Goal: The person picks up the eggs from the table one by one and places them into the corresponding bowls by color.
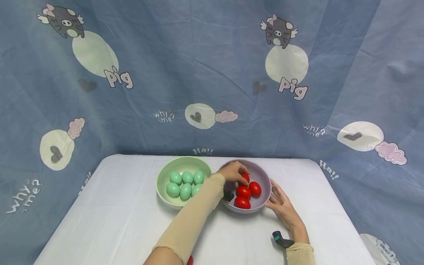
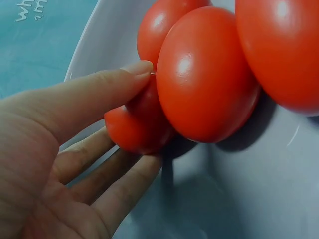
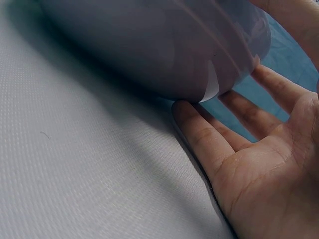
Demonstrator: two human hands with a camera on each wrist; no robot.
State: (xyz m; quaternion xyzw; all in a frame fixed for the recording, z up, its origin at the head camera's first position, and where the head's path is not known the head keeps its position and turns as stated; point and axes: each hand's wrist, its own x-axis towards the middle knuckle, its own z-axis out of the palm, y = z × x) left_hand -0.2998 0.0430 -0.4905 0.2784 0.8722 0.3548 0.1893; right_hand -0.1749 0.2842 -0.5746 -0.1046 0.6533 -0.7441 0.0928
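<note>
1. The left hand [image 1: 233, 171] reaches into the lilac bowl [image 1: 265, 200], thumb and fingers pinching one red egg [image 2: 137, 127].
2. The right hand [image 1: 281, 206], fingers straight, rests flat against the bowl's outer wall.
3. Three more red eggs [image 1: 246, 195] lie inside.
4. Just beside stands a green bowl [image 1: 162, 175] of teal eggs [image 1: 185, 183].

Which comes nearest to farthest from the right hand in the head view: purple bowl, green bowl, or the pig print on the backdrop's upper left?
1. Purple bowl: the right hand touches its right side with straight fingers.
2. Green bowl: left of the purple bowl, holding green eggs.
3. Pig print: high on the backdrop's upper left, well beyond the table.
</note>
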